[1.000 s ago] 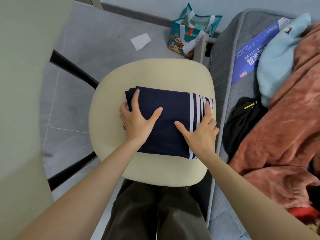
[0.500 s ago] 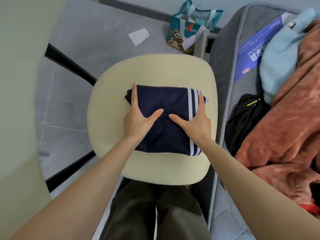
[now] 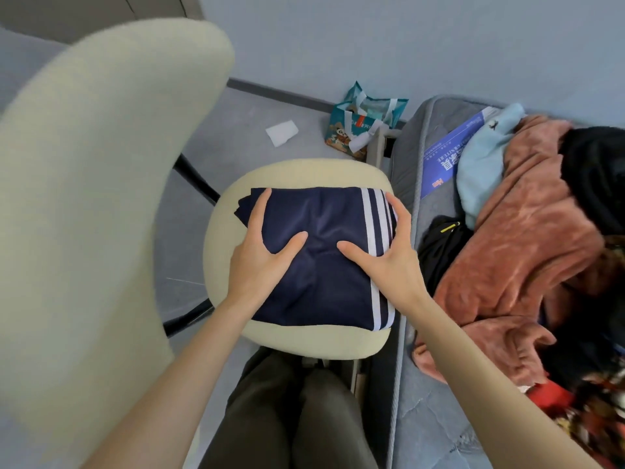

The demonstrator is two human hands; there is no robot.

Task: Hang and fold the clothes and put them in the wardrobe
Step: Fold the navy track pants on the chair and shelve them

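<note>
Folded navy garment (image 3: 324, 258) with white stripes is lying on the cream chair seat (image 3: 230, 245), the landmark here, covering its middle and right part. Left hand (image 3: 262, 255) is gripping the garment's left edge, thumb on top; right hand (image 3: 384, 252) is clamping the striped right edge likewise. Fabric between the thumbs is bunching upward.

Risk, as judged: squeezing inward is buckling the fold; lifting from the edges alone may let lower layers sag open. Striped edge is sitting near the seat's right rim, beside the bed (image 3: 426, 401), so a slip could drop it into that gap.
</note>
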